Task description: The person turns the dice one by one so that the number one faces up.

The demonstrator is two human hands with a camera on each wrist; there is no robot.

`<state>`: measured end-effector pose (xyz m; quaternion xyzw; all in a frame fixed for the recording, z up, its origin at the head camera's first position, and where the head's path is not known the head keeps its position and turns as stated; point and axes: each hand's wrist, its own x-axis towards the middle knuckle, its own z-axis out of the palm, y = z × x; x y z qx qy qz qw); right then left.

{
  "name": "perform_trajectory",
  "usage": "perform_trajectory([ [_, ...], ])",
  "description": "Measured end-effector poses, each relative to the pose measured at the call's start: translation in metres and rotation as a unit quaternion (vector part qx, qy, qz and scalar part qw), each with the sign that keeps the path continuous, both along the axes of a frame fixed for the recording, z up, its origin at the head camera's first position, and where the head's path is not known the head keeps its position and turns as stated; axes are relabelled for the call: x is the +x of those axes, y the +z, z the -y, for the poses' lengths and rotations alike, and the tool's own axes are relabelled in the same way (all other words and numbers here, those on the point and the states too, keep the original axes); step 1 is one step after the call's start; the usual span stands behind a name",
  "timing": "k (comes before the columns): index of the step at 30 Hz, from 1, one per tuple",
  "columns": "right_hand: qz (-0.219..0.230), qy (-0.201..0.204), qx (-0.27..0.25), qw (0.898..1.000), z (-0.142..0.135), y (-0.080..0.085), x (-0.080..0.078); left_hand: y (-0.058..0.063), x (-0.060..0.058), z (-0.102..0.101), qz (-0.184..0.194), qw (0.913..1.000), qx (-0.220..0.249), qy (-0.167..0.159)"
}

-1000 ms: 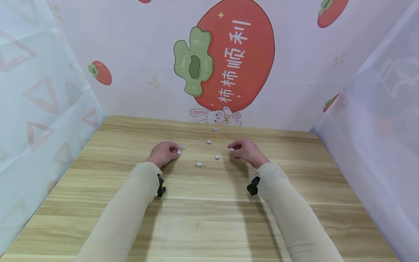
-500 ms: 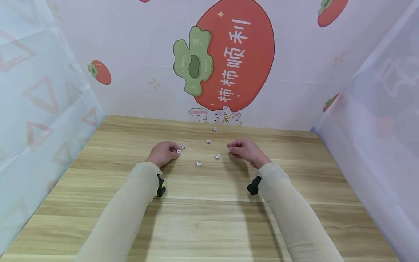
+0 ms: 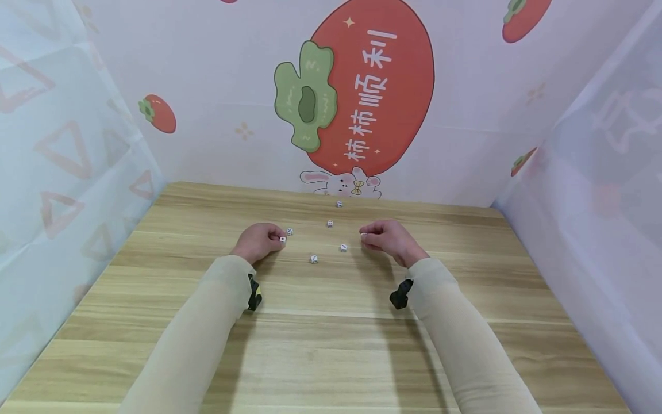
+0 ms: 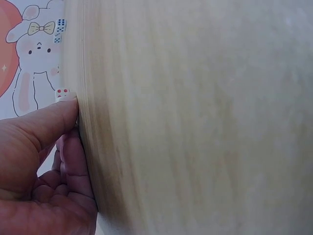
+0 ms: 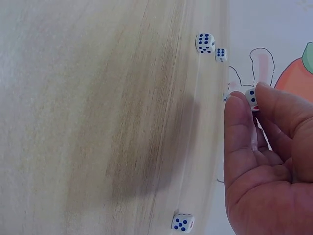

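My left hand (image 3: 256, 241) rests low at the left of the scattered dice, with a small white die (image 3: 283, 239) between thumb and fingers. Red pips show on that die (image 4: 62, 91) in the left wrist view. On the other side, my right hand (image 3: 393, 240) pinches another white die (image 3: 364, 234) by its fingertips. The right wrist view shows this die (image 5: 252, 98) held above the tabletop, with blue pips on one face and some red below. Just beyond the left fingers lies a die (image 3: 290, 232) on the wood.
Between the hands, loose dice lie on the wooden table (image 3: 320, 345): a die (image 3: 314, 259) nearer, a die (image 3: 343, 248) right of it, and a die (image 3: 330, 224) farther back. One more die (image 3: 339, 204) is by the printed back wall (image 3: 207, 115). Sheets flank both sides.
The right fingers have shifted slightly around their die: it was visible, then hidden behind the fingers, and now partly shows again. The left hand and the loose dice have not visibly moved.
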<state>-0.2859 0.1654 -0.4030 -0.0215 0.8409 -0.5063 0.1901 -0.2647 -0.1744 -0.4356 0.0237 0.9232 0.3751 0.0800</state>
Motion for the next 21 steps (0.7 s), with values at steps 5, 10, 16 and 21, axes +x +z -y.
perform_trajectory([
  [5, 0.005, 0.002, -0.011, 1.000, -0.0003, -0.0002, 0.0012, -0.0003, -0.0001, -0.0005, -0.002, 1.0000, 0.000, 0.001],
  [10, 0.011, 0.000, -0.019, 1.000, -0.0012, -0.0014, 0.0026, -0.0018, -0.0010, -0.0001, -0.004, 1.0000, 0.002, 0.004],
  [16, 0.009, 0.002, -0.024, 1.000, -0.0032, -0.0029, 0.0033, -0.0021, -0.0010, -0.0006, -0.006, 1.0000, -0.003, 0.005],
  [21, 0.015, 0.002, -0.043, 0.999, -0.0041, -0.0038, 0.0028, -0.0011, -0.0005, -0.0015, -0.007, 1.0000, -0.002, 0.004],
])
